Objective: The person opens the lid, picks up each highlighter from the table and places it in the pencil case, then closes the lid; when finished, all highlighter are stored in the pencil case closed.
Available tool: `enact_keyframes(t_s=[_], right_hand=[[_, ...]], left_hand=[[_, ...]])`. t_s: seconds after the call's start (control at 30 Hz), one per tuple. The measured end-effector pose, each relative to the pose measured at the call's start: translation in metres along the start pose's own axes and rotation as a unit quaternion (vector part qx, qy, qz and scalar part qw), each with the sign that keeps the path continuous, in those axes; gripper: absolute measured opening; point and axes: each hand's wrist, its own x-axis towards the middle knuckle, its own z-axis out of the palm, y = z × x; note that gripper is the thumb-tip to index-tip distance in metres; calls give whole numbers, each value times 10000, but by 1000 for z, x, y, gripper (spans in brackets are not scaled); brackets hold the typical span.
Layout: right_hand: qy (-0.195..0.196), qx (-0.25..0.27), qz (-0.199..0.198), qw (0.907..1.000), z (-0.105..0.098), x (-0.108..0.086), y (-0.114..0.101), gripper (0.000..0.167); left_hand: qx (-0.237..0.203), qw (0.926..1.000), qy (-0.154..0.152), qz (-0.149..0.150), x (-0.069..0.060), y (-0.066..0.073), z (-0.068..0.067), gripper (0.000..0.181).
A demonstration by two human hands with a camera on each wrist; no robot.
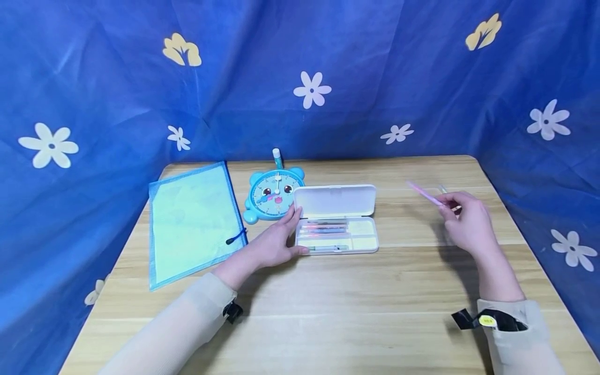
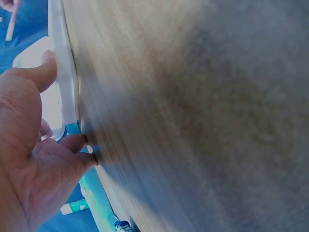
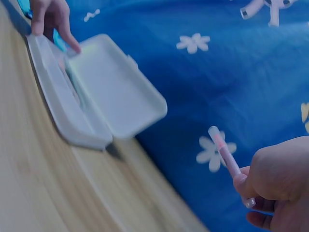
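A white pencil case (image 1: 337,251) lies with its lid (image 1: 335,200) raised, and several pens (image 1: 323,229) rest in its left compartments. At the case's left end, my left hand (image 1: 276,242) grips it, thumb at the front corner and fingers toward the back. To the right of the case, my right hand (image 1: 469,221) pinches a pink pen (image 3: 227,153) above the table; its tip points up and left in the head view. Just behind that hand shows a small pale stick-like thing (image 1: 442,189), mostly hidden.
A blue toy clock (image 1: 276,195) with a cartoon face lies behind the case's left end. A glue stick (image 1: 277,158) is behind the clock. At the left lies a light blue zip pouch (image 1: 194,229). Blue flowered cloth (image 1: 351,114) surrounds the wooden table (image 1: 328,312).
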Motion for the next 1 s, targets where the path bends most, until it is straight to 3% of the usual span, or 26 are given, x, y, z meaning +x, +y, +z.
enact_keyframes(t_s=[0.47,0.7,1.0], right_hand=[[-130,668,-825,9943,20,5,-62,18],[-442,950,-1156,9878,37,2,-82,20],[-1194,1004,-1383,9780,70,-3,-101,20]], left_hand=[[46,9999,-17,-128,-2,-3,3,113],[23,10000,26,40,-1,-2,4,115],[66,10000,-6,-63,1,-3,3,114]])
